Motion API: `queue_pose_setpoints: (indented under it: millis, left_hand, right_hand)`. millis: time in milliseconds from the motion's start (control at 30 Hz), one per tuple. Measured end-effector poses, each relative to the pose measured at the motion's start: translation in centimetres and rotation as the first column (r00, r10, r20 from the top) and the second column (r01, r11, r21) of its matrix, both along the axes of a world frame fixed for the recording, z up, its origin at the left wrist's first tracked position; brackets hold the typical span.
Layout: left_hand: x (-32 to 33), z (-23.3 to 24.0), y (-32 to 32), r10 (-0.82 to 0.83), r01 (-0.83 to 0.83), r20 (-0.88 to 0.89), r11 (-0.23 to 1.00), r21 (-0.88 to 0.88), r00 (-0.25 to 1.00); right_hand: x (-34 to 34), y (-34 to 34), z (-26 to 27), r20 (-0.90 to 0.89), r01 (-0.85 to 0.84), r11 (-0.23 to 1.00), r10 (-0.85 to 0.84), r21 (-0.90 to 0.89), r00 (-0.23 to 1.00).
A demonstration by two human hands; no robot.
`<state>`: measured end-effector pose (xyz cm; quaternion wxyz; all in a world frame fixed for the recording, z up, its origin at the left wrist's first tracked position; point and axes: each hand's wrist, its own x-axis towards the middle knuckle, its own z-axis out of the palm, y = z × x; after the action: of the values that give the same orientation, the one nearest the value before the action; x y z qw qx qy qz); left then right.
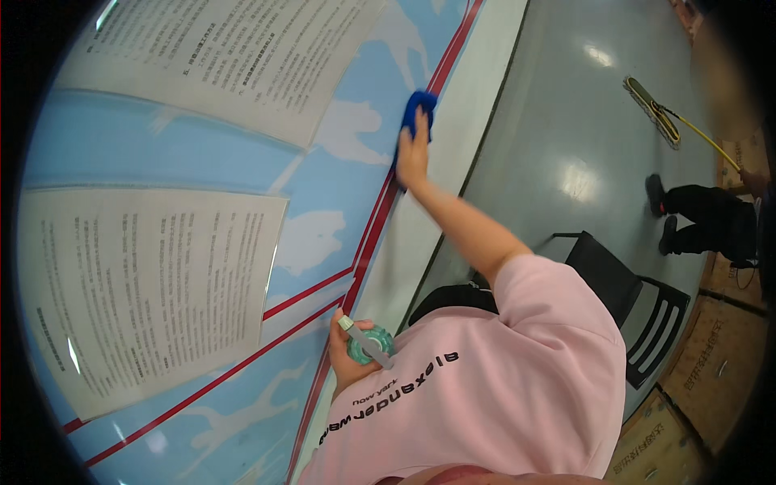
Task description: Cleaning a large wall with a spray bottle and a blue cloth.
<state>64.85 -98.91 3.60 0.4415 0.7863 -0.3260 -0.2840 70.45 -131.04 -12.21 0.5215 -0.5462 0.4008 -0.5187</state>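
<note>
My right hand is flat on a dark blue cloth, fingers spread, pressing it over the red border stripe of a light blue printed board. That arm is stretched far forward and slightly blurred. Close to my chest, my left hand grips a green ribbed spray bottle with a grey spray head. The board carries white figure silhouettes and red lines. Two printed paper sheets lie on it: a lower sheet and an upper sheet, both bearing small writing.
A white strip borders the board, then grey floor. A black chair stands to my right. Farther off, a person in black trousers holds a flat mop. Wooden cabinets line the right side.
</note>
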Motion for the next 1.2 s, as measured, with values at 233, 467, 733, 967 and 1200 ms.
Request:
queue_pose_setpoints:
  millis: [233,467,733,967,1200]
  left_hand:
    - [-2.7,0.5,-1.3,0.103,-0.098,-0.086,0.993,0.064,0.991]
    - [-4.1,1.3,-2.6,0.210,-0.196,-0.096,0.971,0.134,0.973]
    - [-1.5,2.8,-2.7,0.034,-0.032,-0.081,0.999,0.030,0.996]
    - [-3.4,4.0,1.1,0.226,-0.232,0.079,0.968,0.092,0.971]
    - [-5.0,3.9,6.4,0.301,-0.321,0.206,0.944,0.071,0.931]
  right_hand:
    - [-0.2,-10.4,-4.6,-0.037,0.111,0.967,-0.105,0.231,0.994]
    - [-1.2,2.6,-1.5,0.073,-0.085,0.842,0.054,0.533,0.996]
    - [-1.0,17.4,5.6,0.326,-0.522,0.220,0.569,0.824,0.755]
    - [3.6,25.6,4.0,0.436,-0.484,-0.101,0.618,0.869,0.654]
    - [3.1,23.7,4.8,0.584,-0.633,-0.096,0.507,0.769,0.633]
